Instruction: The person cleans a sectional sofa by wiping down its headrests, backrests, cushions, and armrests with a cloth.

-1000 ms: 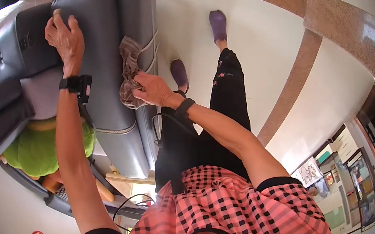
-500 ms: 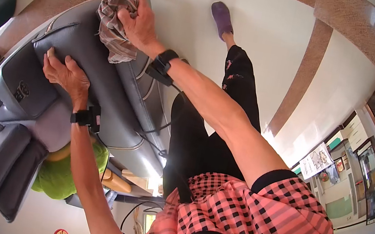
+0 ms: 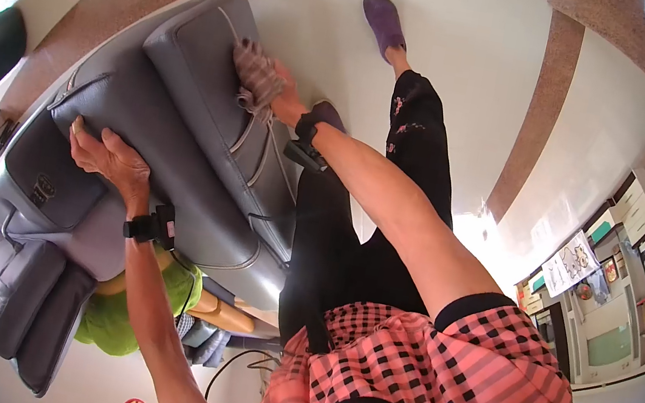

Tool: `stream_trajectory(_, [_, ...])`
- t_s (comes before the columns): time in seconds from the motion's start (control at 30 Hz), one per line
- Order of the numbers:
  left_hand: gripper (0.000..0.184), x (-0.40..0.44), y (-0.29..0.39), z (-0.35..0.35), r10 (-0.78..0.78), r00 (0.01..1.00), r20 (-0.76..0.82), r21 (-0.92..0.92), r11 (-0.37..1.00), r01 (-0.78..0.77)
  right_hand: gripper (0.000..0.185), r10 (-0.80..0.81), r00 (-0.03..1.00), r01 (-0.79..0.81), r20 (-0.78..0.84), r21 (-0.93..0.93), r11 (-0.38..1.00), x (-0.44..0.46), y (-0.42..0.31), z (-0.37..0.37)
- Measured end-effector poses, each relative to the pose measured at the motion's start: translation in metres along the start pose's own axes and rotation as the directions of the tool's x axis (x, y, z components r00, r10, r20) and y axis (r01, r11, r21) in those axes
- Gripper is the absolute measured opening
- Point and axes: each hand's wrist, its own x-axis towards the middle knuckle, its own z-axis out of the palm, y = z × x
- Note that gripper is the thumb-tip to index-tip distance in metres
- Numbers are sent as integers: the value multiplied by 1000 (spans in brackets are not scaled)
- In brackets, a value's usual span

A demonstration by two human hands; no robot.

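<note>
My right hand point(image 3: 287, 98) grips a bunched brown-and-white striped cloth point(image 3: 257, 73), which touches the outer side of a grey leather recliner point(image 3: 189, 74) near its front end. Part of the fingers is hidden behind the cloth. My left hand point(image 3: 111, 159) rests open on the recliner's padded leather, between the seat and the backrest, with its fingers apart and nothing in them. Pale piping and a thin cord point(image 3: 243, 136) run down the side panel just below the cloth. Each wrist wears a black strap with a small device.
A green cushion point(image 3: 116, 320) lies behind the recliner's headrest point(image 3: 28, 305). A brown border strip point(image 3: 540, 102) crosses the pale floor. Shelving with a glass front point(image 3: 617, 340) stands at the right. My purple shoe point(image 3: 384, 24) is out in front.
My right hand and the cloth have moved from the top of the recliner's front part down onto its outer side. My left hand stays on the leather; the view has shifted slightly.
</note>
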Motion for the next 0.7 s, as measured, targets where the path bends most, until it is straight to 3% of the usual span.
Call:
stream_trajectory(0.1, [55,-3,1,-4,-4,1000,3,-8,1000,4,56,-420,884,457,-204,188,870,42,-82,-20])
stream_trajectory(0.17, [55,-4,-1,-7,-8,1000,10,-14,1000,8,59,-549,811,584,-201,248,772,93,-96,-12])
stream_trajectory(0.23, [55,-3,-4,-5,-11,1000,4,-1,1000,11,54,-446,895,445,-28,149,883,168,-63,11])
stream_trajectory(0.3, [55,-2,-2,-4,14,1000,-10,-14,1000,-14,51,-348,937,345,23,85,935,171,-53,13])
stream_trajectory(0.37, [55,-2,1,-3,16,1000,-9,-14,1000,-16,54,-290,956,292,-37,71,954,119,-78,-12])
stream_trajectory(0.47, [55,5,9,-4,1,1000,2,2,1000,-1,51,-332,936,332,-120,-18,943,42,-74,-31])
stream_trajectory(0.6, [55,7,11,-6,-14,1000,-5,6,1000,14,50,-253,967,233,-26,-307,923,-30,-12,-22])
stream_trajectory(0.63, [56,7,11,-7,-17,1000,-3,6,1000,17,49,-117,993,117,9,-188,975,-38,25,-12])
stream_trajectory(0.67, [56,7,10,-7,-19,1000,0,0,1000,19,54,110,991,-120,79,140,983,-38,86,4])
stream_trajectory(0.7, [56,6,8,-7,-24,1000,0,-4,1000,24,58,122,987,-126,106,29,992,-31,83,1])
